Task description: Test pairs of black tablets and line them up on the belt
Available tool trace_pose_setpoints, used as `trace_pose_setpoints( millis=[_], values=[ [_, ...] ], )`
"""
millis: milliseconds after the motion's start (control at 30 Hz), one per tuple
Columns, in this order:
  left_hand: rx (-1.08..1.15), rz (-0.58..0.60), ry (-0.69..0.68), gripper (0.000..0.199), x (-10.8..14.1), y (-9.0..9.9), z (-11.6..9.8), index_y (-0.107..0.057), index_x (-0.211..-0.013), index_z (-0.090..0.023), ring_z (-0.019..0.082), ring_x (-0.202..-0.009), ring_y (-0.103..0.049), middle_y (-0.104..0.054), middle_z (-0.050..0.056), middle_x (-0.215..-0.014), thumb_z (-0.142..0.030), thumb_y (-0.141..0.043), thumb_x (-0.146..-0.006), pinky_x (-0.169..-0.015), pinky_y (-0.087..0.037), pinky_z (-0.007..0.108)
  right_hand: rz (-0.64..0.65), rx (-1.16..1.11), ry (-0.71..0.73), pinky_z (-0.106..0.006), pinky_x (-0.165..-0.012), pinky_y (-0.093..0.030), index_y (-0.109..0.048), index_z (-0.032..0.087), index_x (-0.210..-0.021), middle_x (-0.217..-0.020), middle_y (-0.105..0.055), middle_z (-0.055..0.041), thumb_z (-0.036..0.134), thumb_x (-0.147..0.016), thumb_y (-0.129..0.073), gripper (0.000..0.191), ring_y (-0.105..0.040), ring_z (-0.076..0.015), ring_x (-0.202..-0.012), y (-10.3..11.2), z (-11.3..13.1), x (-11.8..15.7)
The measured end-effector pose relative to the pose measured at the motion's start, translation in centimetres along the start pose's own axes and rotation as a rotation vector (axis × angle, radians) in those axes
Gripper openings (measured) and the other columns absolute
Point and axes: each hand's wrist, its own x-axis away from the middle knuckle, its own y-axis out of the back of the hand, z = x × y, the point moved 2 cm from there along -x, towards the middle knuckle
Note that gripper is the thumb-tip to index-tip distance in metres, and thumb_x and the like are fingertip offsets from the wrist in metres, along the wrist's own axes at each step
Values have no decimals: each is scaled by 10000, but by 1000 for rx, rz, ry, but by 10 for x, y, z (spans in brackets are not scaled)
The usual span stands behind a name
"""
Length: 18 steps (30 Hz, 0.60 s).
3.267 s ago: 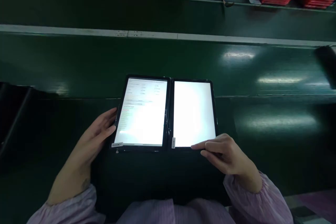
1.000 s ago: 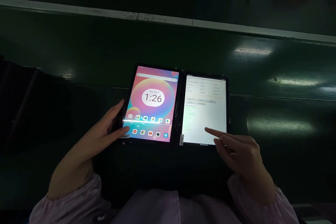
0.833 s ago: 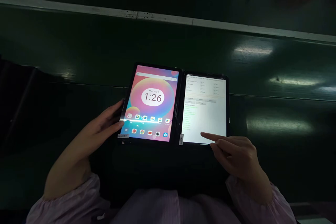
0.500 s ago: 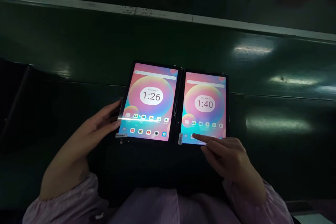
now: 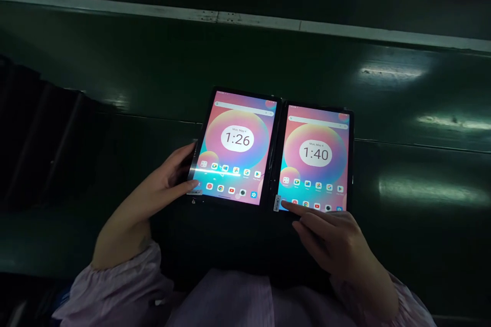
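Two lit tablets lie side by side in front of me. The left tablet reads 1:26 and the right tablet reads 1:40, both on a pink and blue home screen with app icons. My left hand grips the left tablet by its lower left edge, thumb on the screen corner and the other fingers behind the edge, mostly hidden. With its index finger stretched out, my right hand touches the lower left of the right tablet's screen, beside a small white label. Its other fingers are bent and hold nothing.
Beneath the tablets is a dark green, shiny work surface with light reflections. A pale metal strip crosses it farther back. Several dark upright slabs stand at the left, too dim to name.
My right index finger has shifted left along the bottom icons to the corner by the label. The left thumb now lies on the screen corner. The view has turned left, showing more dark slabs.
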Motion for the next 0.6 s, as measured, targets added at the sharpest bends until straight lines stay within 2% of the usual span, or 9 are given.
trace_pose_setpoints(
  millis=[100, 233, 400, 600],
  values=[
    [-29, 15, -16, 1054, -1, 0, 2, -475, -1585, -316, 435, -1524, -480, -462, 87, -1708, -653, -861, -664, -1156, -543, 511, -10, 6, 3, -257, -394, -441, -656, 216, -706, -1028, -867, -49, 107, -1059, -512, 396, -576, -58, -393, 0, 0, -1],
    [-22, 4, 13, 1074, 0, 0, 2, -462, -1591, -294, 433, -1519, -486, -468, 98, -1701, -649, -863, -661, -1176, -527, 485, -26, -1, 1, -245, -382, -413, -613, 208, -691, -981, -868, -44, 125, -1069, -520, 398, -519, -39, -371, 0, 0, 0],
    [-38, -7, 19, 1088, 2, -1, -4, -454, -1605, -321, 444, -1554, -432, -446, 73, -1720, -652, -869, -655, -1185, -517, 496, -21, 9, 9, -239, -401, -405, -688, 195, -774, -887, -851, -27, 131, -1079, -513, 358, -486, -47, -387, 2, 0, 1],
    [-47, -5, 28, 1171, 3, -2, -4, -418, -1631, -272, 447, -1562, -418, -427, 103, -1730, -708, -863, -639, -1195, -508, 477, -15, 25, 16, -229, -411, -406, -741, 168, -880, -766, -805, -14, 138, -1094, -494, 328, -480, -54, -381, 0, -1, 1]
  ],
)
